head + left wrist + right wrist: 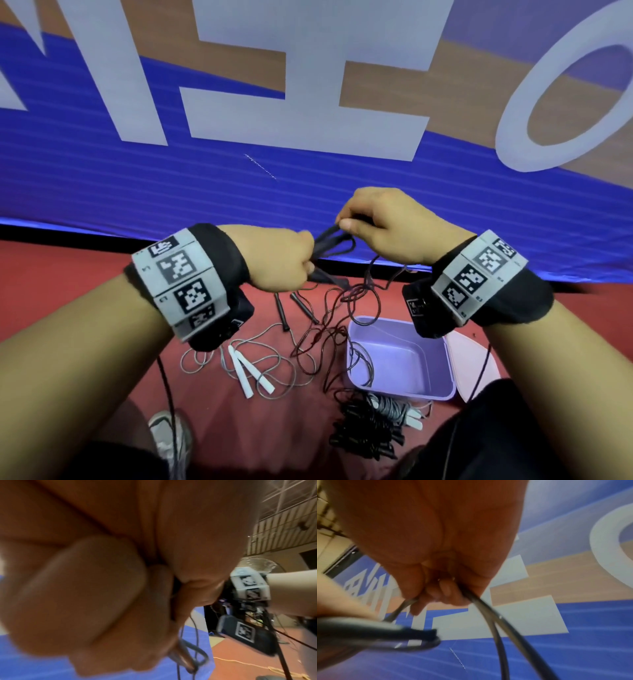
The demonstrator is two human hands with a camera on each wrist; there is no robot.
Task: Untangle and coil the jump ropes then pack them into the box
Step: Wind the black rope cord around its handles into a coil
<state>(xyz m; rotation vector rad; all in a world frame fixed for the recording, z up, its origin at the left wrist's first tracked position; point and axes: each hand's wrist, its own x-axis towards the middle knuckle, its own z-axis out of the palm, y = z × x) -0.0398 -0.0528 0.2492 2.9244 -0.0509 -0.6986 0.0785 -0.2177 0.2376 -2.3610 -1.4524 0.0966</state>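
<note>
My left hand [284, 260] grips a bundle of black rope loops and the dark handles [325, 275] of a jump rope held in the air. My right hand [370, 219] pinches the rope's loops [337, 236] just above and to the right. In the right wrist view the fingers [443, 588] pinch dark cord [498, 616], and a dark handle end [426, 634] shows at lower left. The rope's loose tangle [342, 308] hangs down to the red floor. A purple box [400, 359] stands open below my right wrist. The left wrist view is mostly blurred fingers [77, 595] with cord loops [192, 657].
A grey rope with white handles [250, 373] lies loose on the floor at left. A coiled black rope [366, 431] and a coiled grey one [394, 407] lie in front of the box. Two black handles [291, 308] lie beyond. A pink lid [472, 363] lies right of the box. A shoe [171, 435] is at lower left.
</note>
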